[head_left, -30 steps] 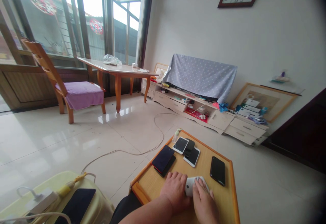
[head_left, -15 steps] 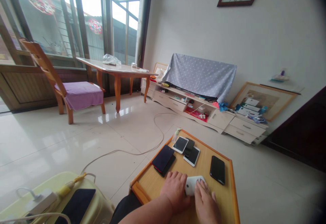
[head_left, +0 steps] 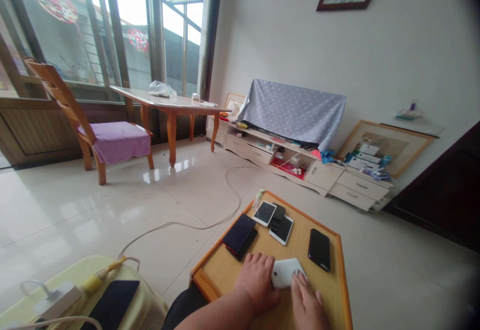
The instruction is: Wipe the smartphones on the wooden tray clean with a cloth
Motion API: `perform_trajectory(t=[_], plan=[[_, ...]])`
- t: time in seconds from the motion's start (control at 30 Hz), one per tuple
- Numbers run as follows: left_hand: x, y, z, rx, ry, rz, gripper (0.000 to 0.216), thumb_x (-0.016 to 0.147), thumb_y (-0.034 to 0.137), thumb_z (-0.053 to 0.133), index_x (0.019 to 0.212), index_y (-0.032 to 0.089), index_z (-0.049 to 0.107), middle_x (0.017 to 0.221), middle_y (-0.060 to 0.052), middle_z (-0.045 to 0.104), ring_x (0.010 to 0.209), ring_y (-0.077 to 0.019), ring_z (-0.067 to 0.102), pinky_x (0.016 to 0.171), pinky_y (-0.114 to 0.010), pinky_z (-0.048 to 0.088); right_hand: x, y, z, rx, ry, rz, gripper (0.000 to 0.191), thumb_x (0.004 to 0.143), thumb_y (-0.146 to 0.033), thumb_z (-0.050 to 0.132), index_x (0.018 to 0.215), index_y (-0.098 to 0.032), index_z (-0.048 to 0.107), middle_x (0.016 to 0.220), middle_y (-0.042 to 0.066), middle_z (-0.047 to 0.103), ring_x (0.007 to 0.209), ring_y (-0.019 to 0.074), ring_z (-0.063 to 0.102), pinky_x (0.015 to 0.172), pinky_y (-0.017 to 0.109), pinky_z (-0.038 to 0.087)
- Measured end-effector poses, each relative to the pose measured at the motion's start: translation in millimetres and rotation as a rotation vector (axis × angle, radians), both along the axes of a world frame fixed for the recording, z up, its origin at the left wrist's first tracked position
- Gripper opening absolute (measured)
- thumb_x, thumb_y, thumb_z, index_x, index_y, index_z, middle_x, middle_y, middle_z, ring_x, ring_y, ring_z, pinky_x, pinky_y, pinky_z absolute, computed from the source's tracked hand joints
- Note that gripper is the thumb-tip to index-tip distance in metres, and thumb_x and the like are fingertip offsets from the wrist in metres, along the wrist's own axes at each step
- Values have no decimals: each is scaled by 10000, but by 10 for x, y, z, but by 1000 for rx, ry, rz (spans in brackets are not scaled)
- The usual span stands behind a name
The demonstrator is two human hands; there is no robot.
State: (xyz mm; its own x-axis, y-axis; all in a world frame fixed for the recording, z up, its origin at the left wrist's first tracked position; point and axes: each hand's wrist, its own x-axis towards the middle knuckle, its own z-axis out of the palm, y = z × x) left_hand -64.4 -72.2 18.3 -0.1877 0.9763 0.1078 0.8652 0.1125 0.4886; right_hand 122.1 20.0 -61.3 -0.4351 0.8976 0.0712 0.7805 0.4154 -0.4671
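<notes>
One wooden chair [head_left: 72, 104], far left, with purple cloth [head_left: 120, 140] over its seat. Below it, a pale yellow stand [head_left: 150, 295] bears a white adapter [head_left: 60, 300] and, to its right, a dark phone [head_left: 114, 302]. Behind, a four-legged table [head_left: 180, 102] by the window.

Small wooden worktable [head_left: 299, 237], lower centre. On its left side: a dark-screened phone [head_left: 240, 232] overlapping another dark item; just right of that, two white-framed phones [head_left: 265, 213] near a black object.

Left hand [head_left: 258, 280]: fingers close together, slightly bent, at the left end of a white phone [head_left: 288, 271]; thumb below. Whether they grip the edge cannot be told.

White phone: lies between both hands near the worktable's front, pale back up.

Right hand [head_left: 308, 300]: fingers together, nearly straight, tips touching the phone's lower right corner. Any pinch there is too small to tell.

Right of the phone and apart from it: a black phone [head_left: 319, 249]. Beyond, a low cabinet [head_left: 324, 176]; farther right, a leaning framed picture [head_left: 407, 145].
</notes>
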Motion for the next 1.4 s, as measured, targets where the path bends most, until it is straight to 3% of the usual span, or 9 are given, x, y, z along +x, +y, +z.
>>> perform_trajectory(t=[0.23,0.37,0.5,0.67,0.83,1.07,1.27,1.4], plan=[[-7,25,-24,-11,11,-11,446,797,497,577,1157,233,576,1149,-96,650,1099,-286,543,1043,-454,377,-164,-335,-113,0,46,218,627,998,-617,255,1370,-290,640,1467,53,556,1392,309,483,1180,527,371],[2,21,-15,-10,13,-1,477,794,546,576,1154,233,575,1151,-96,646,1098,-291,543,1039,-456,385,-35,-222,-81,-2,100,133,666,982,-661,250,1309,-280,687,1415,80,609,1352,316,530,1114,510,456],[10,11,-9,12,4,-1,517,730,492,635,1171,230,570,1155,-87,645,1097,-286,541,1051,-446,382,107,2,-26,15,120,45,724,960,-711,242,1245,-253,724,1400,112,621,1344,318,539,1094,484,472],[2,15,-16,21,-12,1,470,782,536,587,1142,234,582,1129,-88,651,1078,-285,547,1027,-451,395,-11,-152,-154,-15,111,69,709,966,-701,249,1290,-259,698,1443,99,575,1360,331,515,1080,505,491],[0,21,-13,12,-14,-2,447,807,532,557,1142,237,584,1130,-94,652,1078,-289,549,1029,-462,387,-51,-265,-209,-60,97,132,633,979,-656,279,1337,-303,663,1469,55,550,1382,313,491,1108,510,465],[13,19,-17,19,-21,1,482,735,487,626,1144,237,582,1138,-97,647,1085,-295,545,1032,-458,387,-16,-11,-17,33,46,-34,726,980,-629,199,1308,-200,685,1457,133,559,1394,349,472,1137,551,414],[-8,45,-66,-4,-21,-7,443,810,487,561,1179,241,579,1171,-100,647,1123,-288,542,1069,-460,364,-264,-352,-52,55,12,232,569,1013,-548,269,1379,-302,629,1468,53,550,1392,319,482,1146,576,401],[0,40,-40,-5,-17,-6,460,819,531,544,1174,241,577,1157,-99,650,1106,-292,543,1047,-459,375,-227,-233,20,66,6,131,570,1019,-513,247,1362,-288,642,1473,63,550,1402,317,472,1177,614,327]])
